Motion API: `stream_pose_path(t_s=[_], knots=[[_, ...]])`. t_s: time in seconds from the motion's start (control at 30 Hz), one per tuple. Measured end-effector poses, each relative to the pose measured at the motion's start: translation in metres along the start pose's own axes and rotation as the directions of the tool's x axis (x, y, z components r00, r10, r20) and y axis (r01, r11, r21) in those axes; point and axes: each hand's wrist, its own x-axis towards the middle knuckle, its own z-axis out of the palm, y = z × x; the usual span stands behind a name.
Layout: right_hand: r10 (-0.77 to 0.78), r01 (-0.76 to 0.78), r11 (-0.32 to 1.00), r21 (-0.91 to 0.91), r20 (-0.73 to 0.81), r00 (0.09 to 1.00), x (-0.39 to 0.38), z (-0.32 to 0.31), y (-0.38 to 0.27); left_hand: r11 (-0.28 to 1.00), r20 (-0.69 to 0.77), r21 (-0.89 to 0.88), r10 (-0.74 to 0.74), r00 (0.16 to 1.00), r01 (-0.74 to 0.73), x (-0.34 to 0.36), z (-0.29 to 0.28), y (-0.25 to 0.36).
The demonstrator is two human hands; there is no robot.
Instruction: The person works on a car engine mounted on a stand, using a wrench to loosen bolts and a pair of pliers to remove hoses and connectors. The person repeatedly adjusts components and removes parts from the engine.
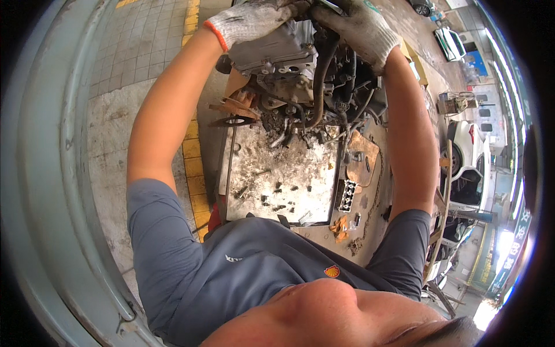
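Note:
Both my hands wear soiled white knit gloves and meet at the top edge of the head view, over an engine (pixel 283 52) with a grey metal cover. My left hand (pixel 257 24), its glove cuffed in orange, has its fingers curled over dark parts at the engine's top. Close beside it, my right hand (pixel 365 32) is closed, its thumb pointing toward the left hand. A small shiny metal edge (pixel 329 6) shows at the right fingers; the picture's edge cuts it off, so its kind is hidden. A thick black hose (pixel 325 81) runs down between my forearms.
Below the engine lies a stained, pale metal tray (pixel 312 191) with several loose bolts (pixel 280 186). To its right are a metal part with a row of holes (pixel 347 195), cardboard (pixel 363 159) and orange gloves (pixel 340 228). A white car (pixel 465 144) stands far right; yellow tiles (pixel 193 157) line the left floor.

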Motion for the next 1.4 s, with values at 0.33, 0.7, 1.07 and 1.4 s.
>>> stream_pose_path(t_s=[0.33,0.7,1.07,1.4], knots=[[-0.059,0.059,0.998,-0.018,0.008,0.998,0.006,0.009,-0.005,1.000,-0.020,0.016,-0.020,1.000,0.020,-0.008,-0.004,0.005],[0.198,-0.117,0.714,0.690,-0.038,0.979,-0.053,0.037,0.006,0.796,-0.137,0.574,-0.137,0.981,0.191,-0.055,0.013,-0.022],[0.264,-0.014,0.186,0.982,-0.036,0.964,-0.163,0.123,0.022,0.952,-0.266,0.139,-0.228,0.937,0.271,-0.027,0.034,0.040],[0.316,-0.158,0.578,0.800,-0.041,0.948,-0.222,0.101,0.042,0.882,-0.363,0.150,-0.370,0.855,0.446,-0.046,0.043,0.078]])
